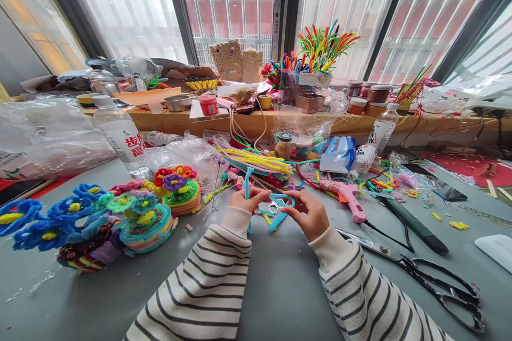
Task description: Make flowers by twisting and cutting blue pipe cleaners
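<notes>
Between my hands, just above the grey table, is a light blue pipe cleaner (287, 196) bent into a loop. My left hand (247, 203) pinches blue pipe cleaner, with a straight length standing up past the fingers and a short end below. The fingertips of my right hand (310, 213) close on the loop's right side. Behind the loop, small scissors with white handles (273, 206) lie on the table, partly hidden. A short blue piece (277, 222) lies just below the loop. Whether the loop and the upright length are one piece, I cannot tell.
Pipe-cleaner flower pots (144, 226) stand on the left. A pile of pipe cleaners (260, 162) lies behind my hands. To the right are a pink glue gun (348, 200), large black-handled shears (436, 282) and a dark green bar (416, 226). Water bottles (120, 136) stand near the ledge.
</notes>
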The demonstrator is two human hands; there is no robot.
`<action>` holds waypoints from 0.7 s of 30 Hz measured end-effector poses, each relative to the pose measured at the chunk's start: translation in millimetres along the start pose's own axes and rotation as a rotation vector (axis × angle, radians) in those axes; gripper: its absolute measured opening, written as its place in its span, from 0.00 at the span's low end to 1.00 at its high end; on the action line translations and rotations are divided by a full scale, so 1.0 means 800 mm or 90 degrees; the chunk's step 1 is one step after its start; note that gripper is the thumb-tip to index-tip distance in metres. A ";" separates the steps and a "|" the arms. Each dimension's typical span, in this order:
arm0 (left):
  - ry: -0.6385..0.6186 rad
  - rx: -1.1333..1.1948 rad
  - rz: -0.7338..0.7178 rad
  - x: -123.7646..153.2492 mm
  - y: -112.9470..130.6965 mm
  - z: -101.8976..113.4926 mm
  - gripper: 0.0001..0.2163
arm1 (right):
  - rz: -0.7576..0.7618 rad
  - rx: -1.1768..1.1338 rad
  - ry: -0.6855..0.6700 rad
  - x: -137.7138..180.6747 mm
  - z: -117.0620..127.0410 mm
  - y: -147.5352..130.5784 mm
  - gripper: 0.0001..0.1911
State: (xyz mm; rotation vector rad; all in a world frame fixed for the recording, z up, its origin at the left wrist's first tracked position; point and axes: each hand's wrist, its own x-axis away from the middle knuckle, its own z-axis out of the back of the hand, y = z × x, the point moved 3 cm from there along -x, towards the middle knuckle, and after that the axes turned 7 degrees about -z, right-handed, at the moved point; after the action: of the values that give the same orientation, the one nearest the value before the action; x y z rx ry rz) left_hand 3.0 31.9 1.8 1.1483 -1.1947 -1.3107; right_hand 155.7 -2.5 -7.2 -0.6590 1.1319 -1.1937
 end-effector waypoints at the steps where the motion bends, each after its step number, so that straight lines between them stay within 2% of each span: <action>1: -0.002 -0.001 0.002 0.000 -0.001 0.000 0.12 | -0.001 0.004 0.002 0.000 0.000 0.000 0.16; 9: -0.029 -0.009 0.021 0.000 0.000 -0.002 0.13 | 0.036 0.044 0.024 0.000 0.001 -0.001 0.12; 21: -0.059 -0.039 -0.022 -0.001 -0.004 -0.003 0.13 | 0.067 0.073 0.065 0.001 0.004 0.002 0.10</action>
State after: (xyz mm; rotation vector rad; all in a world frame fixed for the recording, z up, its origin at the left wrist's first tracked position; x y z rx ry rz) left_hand 5.6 32.7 -1.5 1.0785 -1.1974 -1.4311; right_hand 159.0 -3.0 -7.4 -0.4497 1.1600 -1.2033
